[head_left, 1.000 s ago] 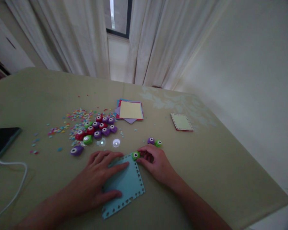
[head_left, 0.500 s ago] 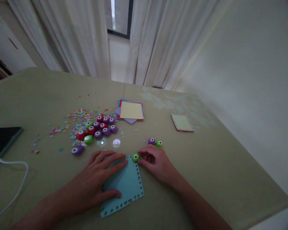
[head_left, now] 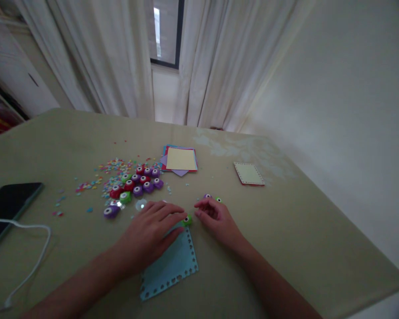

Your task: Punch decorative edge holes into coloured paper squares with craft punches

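A light blue paper sheet (head_left: 173,268) lies on the table, its right and lower edges lined with small punched shapes. At its upper right corner is a small green craft punch (head_left: 187,220). My left hand (head_left: 154,230) reaches across the sheet's upper part, fingers stretched out, with fingertips right at the green punch. Whether they press on it I cannot tell. My right hand (head_left: 217,220) is just right of the punch, fingers curved and thumb apart, with nothing seen in it. Close behind it are a purple punch (head_left: 208,196) and another green punch (head_left: 218,200), both partly hidden.
Several red, purple and green punches (head_left: 138,191) stand at the left among scattered paper confetti (head_left: 115,166). Behind are a stack of coloured paper (head_left: 181,159) and a punched cream card (head_left: 249,174). A dark tablet (head_left: 11,199) and white cable (head_left: 48,239) lie far left.
My right hand has let go of the green punch and moved slightly right. My left hand has slid up and right to the punch, uncovering more of the sheet's lower part. The view has tilted slightly.
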`<move>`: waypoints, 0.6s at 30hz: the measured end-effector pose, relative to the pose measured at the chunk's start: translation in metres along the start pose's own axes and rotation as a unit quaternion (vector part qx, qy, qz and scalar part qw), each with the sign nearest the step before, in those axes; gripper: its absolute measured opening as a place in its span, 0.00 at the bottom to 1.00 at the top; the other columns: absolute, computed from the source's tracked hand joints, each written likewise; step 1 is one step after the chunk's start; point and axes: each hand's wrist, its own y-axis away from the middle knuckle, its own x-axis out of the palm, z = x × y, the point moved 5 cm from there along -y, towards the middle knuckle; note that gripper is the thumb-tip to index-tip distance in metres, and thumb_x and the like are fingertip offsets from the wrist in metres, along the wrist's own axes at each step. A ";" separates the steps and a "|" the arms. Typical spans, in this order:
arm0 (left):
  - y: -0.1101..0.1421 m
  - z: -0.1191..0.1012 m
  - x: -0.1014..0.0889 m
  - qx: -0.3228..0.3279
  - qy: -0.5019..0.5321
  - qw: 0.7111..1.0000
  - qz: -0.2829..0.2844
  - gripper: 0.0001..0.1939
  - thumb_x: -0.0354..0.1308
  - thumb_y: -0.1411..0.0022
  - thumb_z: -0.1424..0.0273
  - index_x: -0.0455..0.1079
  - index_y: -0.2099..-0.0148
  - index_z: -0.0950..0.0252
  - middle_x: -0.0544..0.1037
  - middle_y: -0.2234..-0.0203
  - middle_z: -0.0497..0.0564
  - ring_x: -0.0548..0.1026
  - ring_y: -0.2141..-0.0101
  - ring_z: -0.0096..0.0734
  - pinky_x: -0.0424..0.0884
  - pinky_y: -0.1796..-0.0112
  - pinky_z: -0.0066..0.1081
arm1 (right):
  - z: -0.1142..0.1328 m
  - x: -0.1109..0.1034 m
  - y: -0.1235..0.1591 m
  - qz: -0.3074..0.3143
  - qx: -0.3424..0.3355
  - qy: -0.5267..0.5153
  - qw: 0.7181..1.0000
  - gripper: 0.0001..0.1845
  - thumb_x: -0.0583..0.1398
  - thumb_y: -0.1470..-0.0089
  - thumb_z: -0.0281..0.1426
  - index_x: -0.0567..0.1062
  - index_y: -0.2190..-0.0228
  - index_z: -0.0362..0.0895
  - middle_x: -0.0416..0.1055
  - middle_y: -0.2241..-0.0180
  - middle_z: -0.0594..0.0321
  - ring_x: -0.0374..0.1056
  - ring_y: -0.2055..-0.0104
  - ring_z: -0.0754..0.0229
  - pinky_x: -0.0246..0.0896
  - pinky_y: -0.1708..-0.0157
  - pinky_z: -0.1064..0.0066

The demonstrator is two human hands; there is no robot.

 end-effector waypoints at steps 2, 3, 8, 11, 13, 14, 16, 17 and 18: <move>-0.029 -0.010 0.002 -0.023 -0.022 0.999 -0.002 0.17 0.47 0.21 0.73 0.75 0.40 0.60 0.82 0.49 0.56 0.77 0.50 0.45 0.71 0.47 0.47 | -0.002 -0.003 -0.003 -0.034 0.003 -0.052 0.998 0.19 0.72 0.44 0.46 0.79 0.63 0.44 0.70 0.71 0.68 0.63 0.71 0.63 0.58 0.72 0.72; -0.044 -0.015 0.005 -0.031 -0.029 0.999 -0.002 0.17 0.46 0.22 0.75 0.74 0.41 0.62 0.81 0.50 0.57 0.76 0.50 0.46 0.71 0.47 0.47 | -0.003 -0.005 -0.005 -0.052 0.008 -0.074 0.996 0.20 0.72 0.45 0.47 0.78 0.64 0.44 0.68 0.72 0.69 0.61 0.73 0.64 0.55 0.75 0.73; -0.106 -0.024 0.031 -0.048 -0.059 0.997 0.013 0.13 0.49 0.25 0.77 0.72 0.46 0.64 0.78 0.52 0.57 0.75 0.51 0.46 0.71 0.48 0.45 | -0.005 -0.015 -0.004 -0.151 0.033 -0.161 0.975 0.26 0.72 0.48 0.54 0.72 0.70 0.46 0.57 0.78 0.75 0.48 0.79 0.68 0.41 0.80 0.75; -0.117 -0.022 0.046 -0.053 -0.078 0.995 0.018 0.12 0.50 0.27 0.78 0.70 0.47 0.63 0.77 0.51 0.58 0.73 0.50 0.47 0.69 0.49 0.45 | -0.003 -0.019 -0.003 -0.171 0.030 -0.185 0.967 0.28 0.71 0.48 0.56 0.68 0.71 0.47 0.51 0.80 0.77 0.43 0.80 0.68 0.36 0.81 0.75; -0.117 -0.021 0.053 -0.052 -0.090 0.994 0.024 0.11 0.50 0.27 0.76 0.69 0.47 0.63 0.76 0.51 0.58 0.72 0.51 0.48 0.68 0.49 0.46 | -0.002 -0.020 -0.003 -0.174 0.031 -0.207 0.962 0.29 0.71 0.49 0.56 0.67 0.71 0.47 0.50 0.80 0.78 0.41 0.80 0.68 0.35 0.81 0.75; -0.116 -0.021 0.055 -0.049 -0.097 0.994 0.028 0.10 0.50 0.27 0.75 0.69 0.47 0.63 0.75 0.52 0.58 0.71 0.51 0.49 0.68 0.49 0.47 | -0.001 -0.019 -0.003 -0.173 0.031 -0.216 0.960 0.29 0.72 0.49 0.56 0.67 0.72 0.47 0.50 0.80 0.78 0.41 0.80 0.69 0.35 0.81 0.75; -0.113 -0.023 0.059 -0.041 -0.109 0.992 0.039 0.09 0.50 0.26 0.72 0.70 0.48 0.63 0.75 0.53 0.59 0.70 0.52 0.50 0.67 0.50 0.48 | 0.000 -0.018 -0.003 -0.173 0.030 -0.225 0.958 0.30 0.72 0.50 0.55 0.66 0.72 0.47 0.51 0.79 0.77 0.41 0.79 0.69 0.35 0.81 0.75; -0.112 -0.023 0.060 -0.039 -0.114 0.992 0.045 0.10 0.49 0.25 0.71 0.70 0.48 0.63 0.74 0.53 0.59 0.70 0.52 0.51 0.67 0.50 0.48 | 0.000 -0.017 -0.003 -0.173 0.030 -0.226 0.958 0.30 0.72 0.50 0.55 0.66 0.73 0.47 0.52 0.79 0.76 0.41 0.79 0.69 0.35 0.81 0.75; -0.111 -0.023 0.061 -0.038 -0.118 0.991 0.049 0.10 0.48 0.24 0.70 0.70 0.48 0.63 0.74 0.53 0.59 0.69 0.52 0.51 0.66 0.51 0.48 | 0.000 -0.015 -0.003 -0.172 0.030 -0.228 0.958 0.30 0.72 0.50 0.56 0.66 0.73 0.47 0.53 0.79 0.76 0.41 0.79 0.69 0.35 0.81 0.75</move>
